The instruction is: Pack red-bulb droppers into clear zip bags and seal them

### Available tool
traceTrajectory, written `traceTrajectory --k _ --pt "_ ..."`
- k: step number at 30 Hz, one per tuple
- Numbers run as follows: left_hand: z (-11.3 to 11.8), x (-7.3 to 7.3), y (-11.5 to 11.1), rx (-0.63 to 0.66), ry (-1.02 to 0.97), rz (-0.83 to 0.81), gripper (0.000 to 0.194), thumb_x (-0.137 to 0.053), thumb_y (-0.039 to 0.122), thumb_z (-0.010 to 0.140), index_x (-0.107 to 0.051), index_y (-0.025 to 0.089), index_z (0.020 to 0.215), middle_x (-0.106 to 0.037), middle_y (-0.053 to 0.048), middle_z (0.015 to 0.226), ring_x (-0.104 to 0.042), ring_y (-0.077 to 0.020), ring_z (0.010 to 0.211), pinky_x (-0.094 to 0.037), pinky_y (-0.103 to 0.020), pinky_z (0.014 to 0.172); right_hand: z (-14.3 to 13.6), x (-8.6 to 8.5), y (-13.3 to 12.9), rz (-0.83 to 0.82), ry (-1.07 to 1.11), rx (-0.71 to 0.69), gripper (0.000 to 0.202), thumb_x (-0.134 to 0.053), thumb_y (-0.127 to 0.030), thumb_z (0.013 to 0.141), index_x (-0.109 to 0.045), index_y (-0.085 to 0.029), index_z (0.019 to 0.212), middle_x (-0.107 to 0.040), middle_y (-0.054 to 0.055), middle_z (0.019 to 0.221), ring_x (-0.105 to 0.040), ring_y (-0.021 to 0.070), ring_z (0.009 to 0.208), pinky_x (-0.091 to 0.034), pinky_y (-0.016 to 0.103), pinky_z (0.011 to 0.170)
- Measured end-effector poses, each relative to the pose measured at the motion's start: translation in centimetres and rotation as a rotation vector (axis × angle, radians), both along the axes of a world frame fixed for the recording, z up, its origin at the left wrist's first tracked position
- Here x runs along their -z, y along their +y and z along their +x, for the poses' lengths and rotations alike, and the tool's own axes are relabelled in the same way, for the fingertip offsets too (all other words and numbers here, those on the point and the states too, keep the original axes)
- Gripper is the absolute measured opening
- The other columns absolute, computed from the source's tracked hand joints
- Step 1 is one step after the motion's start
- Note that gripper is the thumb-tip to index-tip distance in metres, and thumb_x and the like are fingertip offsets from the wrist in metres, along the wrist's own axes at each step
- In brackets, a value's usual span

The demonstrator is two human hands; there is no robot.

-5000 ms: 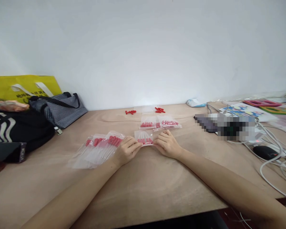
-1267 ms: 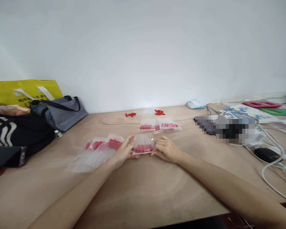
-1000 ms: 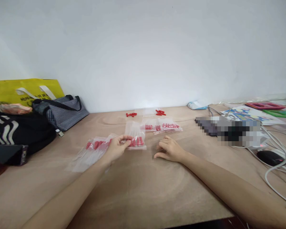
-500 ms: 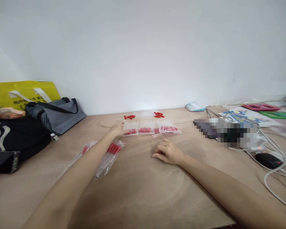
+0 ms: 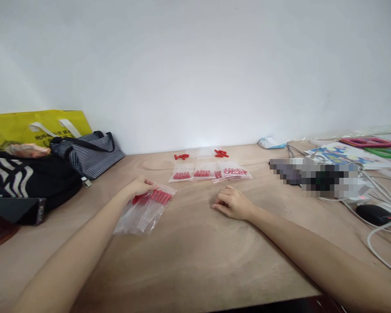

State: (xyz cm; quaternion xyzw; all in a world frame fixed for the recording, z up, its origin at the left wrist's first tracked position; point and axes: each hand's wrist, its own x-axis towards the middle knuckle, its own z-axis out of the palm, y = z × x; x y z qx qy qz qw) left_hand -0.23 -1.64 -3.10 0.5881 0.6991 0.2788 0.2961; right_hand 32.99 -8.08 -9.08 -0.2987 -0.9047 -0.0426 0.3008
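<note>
My left hand point(image 5: 140, 186) is over the left part of a pile of clear zip bags point(image 5: 161, 197) with red stick-like pieces in them. Its fingers are curled down on one bag and seem to grip its upper end; the fingertips are partly hidden. My right hand point(image 5: 231, 203) rests on the table, loosely curled, with nothing visible in it. Beyond the hands lies a row of small clear bags point(image 5: 202, 170), each with red pieces. Behind this row are two loose heaps of red pieces, one left point(image 5: 181, 156) and one right point(image 5: 221, 153).
Between the loose heaps lie flat clear bags point(image 5: 203, 152). On the left stand a striped bag point(image 5: 91, 152), a black bag point(image 5: 42, 182) and a yellow bag point(image 5: 16, 124). Cables, a black mouse point(image 5: 374, 214), papers and a tissue pack point(image 5: 272, 143) occupy the right side.
My left hand has moved back and left from the row of bags to the nearer pile. The pile's left bag has shifted right. My right hand stays in place; the view has turned slightly.
</note>
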Motion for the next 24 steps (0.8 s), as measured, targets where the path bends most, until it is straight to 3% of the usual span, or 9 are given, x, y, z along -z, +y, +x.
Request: traceTrajectory --k 2,5,9,12,16,20,24 --pt "0.7 -0.7 0.0 0.030 0.057 -0.026 0.028 -0.073 0.036 0.042 -0.055 0.015 0.048 -0.049 0.002 0.040 -0.041 -0.0111 0.040 -0.026 -0.020 0.041 -0.1 -0.1 -0.1 0.007 0.009 0.027 0.018 -0.048 -0.030 0.081 -0.050 -0.017 0.069 -0.057 0.000 0.061 -0.050 0.0107 0.059 -0.031 0.025 0.062" --pt "2.0 -1.6 -0.8 0.171 -0.099 0.062 0.032 -0.071 0.041 0.048 -0.055 0.015 0.059 -0.055 0.002 0.051 -0.049 -0.0121 0.050 -0.035 -0.020 0.047 -0.6 -0.2 -0.3 -0.010 0.115 0.157 0.018 -0.051 -0.029 0.078 -0.051 -0.017 0.065 -0.057 0.001 0.062 -0.050 0.0124 0.061 -0.033 0.025 0.059" --pt "4.4 -2.2 -2.6 0.274 -0.318 0.224 0.042 -0.066 0.051 0.054 -0.050 0.016 0.071 -0.055 0.003 0.059 -0.051 -0.0110 0.054 -0.038 -0.020 0.050 -2.2 -0.1 -0.6 -0.292 0.420 0.276 0.012 -0.058 -0.028 0.072 -0.055 -0.017 0.067 -0.057 0.001 0.062 -0.049 0.0112 0.056 -0.037 0.024 0.052" --pt "7.0 -2.1 -3.5 0.274 -0.451 0.357 0.043 -0.063 0.053 0.058 -0.047 0.016 0.072 -0.053 0.004 0.059 -0.048 -0.0088 0.051 -0.038 -0.019 0.050 -3.6 -0.1 -0.6 -0.632 0.671 0.209 0.029 -0.064 -0.033 0.065 -0.057 -0.018 0.088 -0.062 0.003 0.078 -0.048 0.0080 0.050 -0.041 0.023 0.048" --pt "11.0 -1.7 -4.1 0.342 -0.670 0.460 0.042 -0.064 0.050 0.060 -0.043 0.017 0.073 -0.054 0.004 0.061 -0.052 -0.0095 0.055 -0.042 -0.022 0.056 -4.4 -0.8 -0.3 -0.965 1.014 -0.040 0.055 -0.067 -0.037 0.062 -0.047 -0.023 0.110 -0.055 0.007 0.108 -0.054 0.0063 0.052 -0.043 0.021 0.044" --pt "14.0 -0.8 -4.7 0.396 -0.771 0.579 0.037 -0.061 0.047 0.068 -0.039 0.018 0.074 -0.052 0.005 0.057 -0.051 -0.0081 0.049 -0.041 -0.019 0.049 -3.9 -1.8 -0.3 -0.988 1.191 -0.192 0.042 -0.068 -0.039 0.061 -0.054 -0.023 0.099 -0.062 0.000 0.086 -0.056 0.0082 0.054 -0.046 0.022 0.050" --pt "14.1 0.1 -5.2 0.426 -0.675 0.743 0.029 -0.055 0.043 0.076 -0.040 0.018 0.077 -0.052 0.005 0.056 -0.051 -0.0071 0.047 -0.040 -0.017 0.046 -3.1 -2.3 -0.4 -0.849 1.222 -0.158 0.026 -0.066 -0.037 0.064 -0.062 -0.021 0.083 -0.062 -0.001 0.070 -0.057 0.0106 0.057 -0.049 0.028 0.059"
